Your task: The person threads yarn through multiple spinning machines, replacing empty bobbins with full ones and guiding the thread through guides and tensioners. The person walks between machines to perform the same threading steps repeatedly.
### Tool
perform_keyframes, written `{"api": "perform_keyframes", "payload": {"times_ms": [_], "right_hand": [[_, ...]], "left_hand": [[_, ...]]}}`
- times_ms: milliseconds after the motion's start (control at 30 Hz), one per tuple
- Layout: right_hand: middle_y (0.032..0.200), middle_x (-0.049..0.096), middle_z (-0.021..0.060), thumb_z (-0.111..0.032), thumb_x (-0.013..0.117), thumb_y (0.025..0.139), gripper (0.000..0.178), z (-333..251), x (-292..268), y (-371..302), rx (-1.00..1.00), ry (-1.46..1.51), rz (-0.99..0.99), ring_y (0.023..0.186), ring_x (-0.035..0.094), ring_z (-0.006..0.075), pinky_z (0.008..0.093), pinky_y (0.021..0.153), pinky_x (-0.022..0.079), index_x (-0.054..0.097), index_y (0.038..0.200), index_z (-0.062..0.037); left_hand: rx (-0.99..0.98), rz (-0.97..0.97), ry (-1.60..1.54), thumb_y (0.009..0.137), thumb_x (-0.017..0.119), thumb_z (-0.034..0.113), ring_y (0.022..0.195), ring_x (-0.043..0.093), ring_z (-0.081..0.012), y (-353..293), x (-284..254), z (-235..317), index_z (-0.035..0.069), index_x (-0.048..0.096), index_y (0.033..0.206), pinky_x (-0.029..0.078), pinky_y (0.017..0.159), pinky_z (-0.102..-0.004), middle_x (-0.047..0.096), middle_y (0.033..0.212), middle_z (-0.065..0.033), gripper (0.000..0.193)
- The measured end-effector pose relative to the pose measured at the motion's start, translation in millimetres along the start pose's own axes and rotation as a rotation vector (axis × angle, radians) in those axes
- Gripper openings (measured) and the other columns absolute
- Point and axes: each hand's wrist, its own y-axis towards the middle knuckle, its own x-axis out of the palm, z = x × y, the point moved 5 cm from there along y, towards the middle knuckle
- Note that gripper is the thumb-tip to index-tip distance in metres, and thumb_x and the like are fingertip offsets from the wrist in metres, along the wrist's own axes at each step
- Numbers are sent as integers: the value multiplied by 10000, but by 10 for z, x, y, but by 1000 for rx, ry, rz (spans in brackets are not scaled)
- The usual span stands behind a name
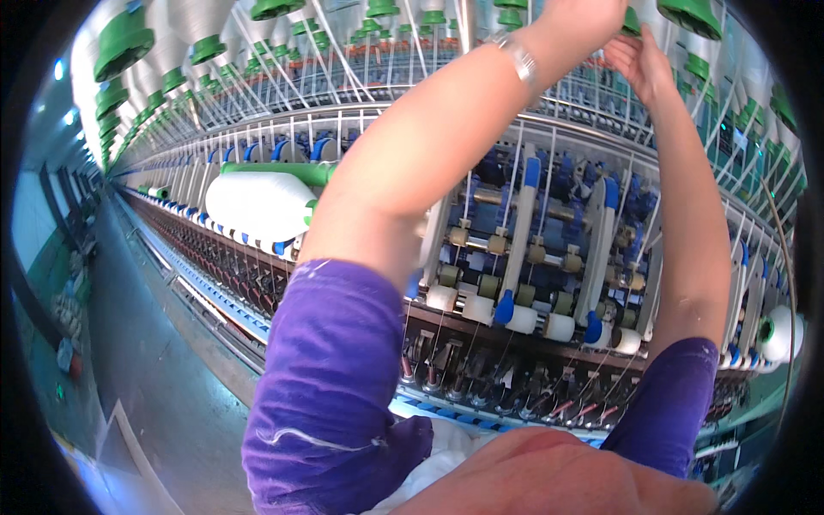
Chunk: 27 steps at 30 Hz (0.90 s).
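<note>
Both my arms are raised to the hanging white bobbins with green ends. My left hand (pixel 588 19), below a silver wristband (pixel 518 60), reaches the upper edge of the picture, and its fingers are cut off there. Beside it my right hand (pixel 644 67) is lifted with fingers apart and thumb pointing up. A green bobbin end (pixel 632 22) shows between the two hands, close to the right thumb; whether either hand grips it is hidden. Another hanging bobbin with a green end (pixel 691 17) is just to the right.
A long spinning frame with white rollers (pixel 522 320) and blue-tipped arms (pixel 532 172) stretches before me. A full white bobbin (pixel 260 207) lies on it beside a green tube (pixel 279 169). White strands run down from the bobbins. A grey aisle floor (pixel 163 360) runs along the left.
</note>
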Motion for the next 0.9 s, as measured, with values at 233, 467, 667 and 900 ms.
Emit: {"api": "perform_keyframes", "payload": {"times_ms": [233,467,667,900], "right_hand": [[637,600,1,-228,595,916,231,-237,326,-609,-150,-354,-225,560,546,75,203,503,413,649,784,-47],[667,658,55,-216,601,877,228,240,117,-706,-227,-1157,-217,597,605,133,283,577,479,678,786,-21],[724,676,101,-353,500,883,365,925,-503,-487,76,-1276,-330,650,622,193,377,668,502,694,842,-47],[813,646,94,-300,524,881,262,896,-352,-226,-569,-1931,-715,824,611,206,354,756,475,660,857,-78]], "left_hand": [[145,-597,130,774,630,85,1017,591,-268,-1084,-346,408,87,623,1077,518,824,-383,578,1067,-108,303],[-808,-630,-495,892,537,101,1065,586,-271,-2456,-219,855,76,599,1186,504,836,-358,561,1211,-153,301],[-1629,-181,-624,853,598,77,813,591,-204,-3020,450,670,12,614,1091,479,694,-321,622,1041,-96,248],[-1398,-162,-547,907,618,183,571,496,-157,-2827,552,528,34,627,675,392,568,-319,593,676,-61,276]]}}
